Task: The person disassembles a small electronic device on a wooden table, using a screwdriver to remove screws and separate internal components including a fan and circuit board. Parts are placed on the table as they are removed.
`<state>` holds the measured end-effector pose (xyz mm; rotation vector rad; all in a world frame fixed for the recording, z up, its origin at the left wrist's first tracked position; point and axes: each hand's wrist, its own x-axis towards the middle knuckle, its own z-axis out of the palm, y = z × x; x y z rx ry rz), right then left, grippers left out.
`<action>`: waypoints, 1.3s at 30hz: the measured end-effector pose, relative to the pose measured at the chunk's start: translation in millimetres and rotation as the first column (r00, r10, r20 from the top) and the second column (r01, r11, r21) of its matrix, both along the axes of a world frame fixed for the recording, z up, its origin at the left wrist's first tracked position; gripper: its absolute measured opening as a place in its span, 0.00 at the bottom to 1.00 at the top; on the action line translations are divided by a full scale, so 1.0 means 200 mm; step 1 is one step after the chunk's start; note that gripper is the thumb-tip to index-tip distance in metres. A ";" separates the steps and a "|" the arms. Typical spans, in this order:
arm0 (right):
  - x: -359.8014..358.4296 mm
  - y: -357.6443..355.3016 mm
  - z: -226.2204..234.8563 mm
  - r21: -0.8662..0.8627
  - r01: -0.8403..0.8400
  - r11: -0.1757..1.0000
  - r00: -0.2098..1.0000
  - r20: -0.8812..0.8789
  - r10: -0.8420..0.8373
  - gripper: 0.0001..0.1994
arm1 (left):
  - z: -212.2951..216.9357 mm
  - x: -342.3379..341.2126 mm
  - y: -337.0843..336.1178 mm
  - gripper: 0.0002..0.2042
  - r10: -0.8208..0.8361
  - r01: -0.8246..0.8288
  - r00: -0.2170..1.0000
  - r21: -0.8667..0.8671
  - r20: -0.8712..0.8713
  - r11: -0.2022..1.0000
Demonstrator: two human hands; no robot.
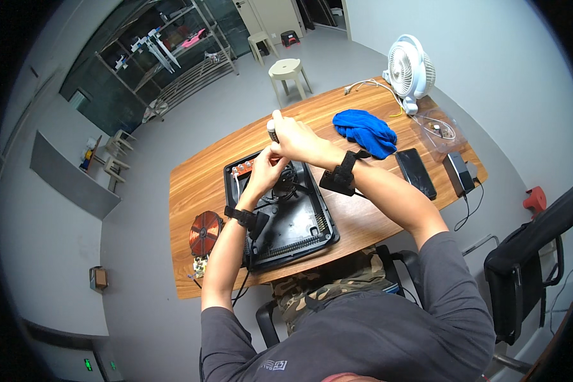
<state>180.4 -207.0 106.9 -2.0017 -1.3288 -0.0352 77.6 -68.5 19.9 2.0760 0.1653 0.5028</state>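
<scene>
An opened black appliance housing [296, 223] lies on the wooden table [197, 184] in front of me, its inside showing a fan and a small circuit board. My right hand [294, 137] is closed on the handle of a screwdriver [272, 125] held upright over the housing's far end. My left hand [267, 167] reaches up under it, fingers pinched around the screwdriver's shaft near the tip. Both wrists carry black strapped devices. The tip and the spot it touches are hidden by my fingers.
A copper coil disc [204, 232] lies at the table's left edge. A blue cloth [365, 130], a dark phone [416, 172], a grey power box [458, 172], a clear plastic bag [439, 127] and a white fan [409, 71] sit to the right. A black chair [528, 261] stands at right, stools beyond.
</scene>
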 end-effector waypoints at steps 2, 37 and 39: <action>0.01 0.00 0.00 0.004 0.000 1.000 0.999 -0.043 0.000 0.23 | 0.03 -0.02 -0.02 0.12 -0.010 0.010 0.999 0.010 -0.040 1.000; 0.07 0.04 -0.10 0.138 -0.073 0.988 0.994 -0.069 0.083 0.24 | 0.02 0.02 -0.01 0.10 0.049 -0.049 0.999 0.020 0.004 0.999; 0.07 0.05 -0.10 0.158 -0.081 0.984 0.992 -0.087 0.095 0.23 | 0.03 0.02 -0.02 0.11 0.058 -0.058 0.998 0.005 -0.007 0.998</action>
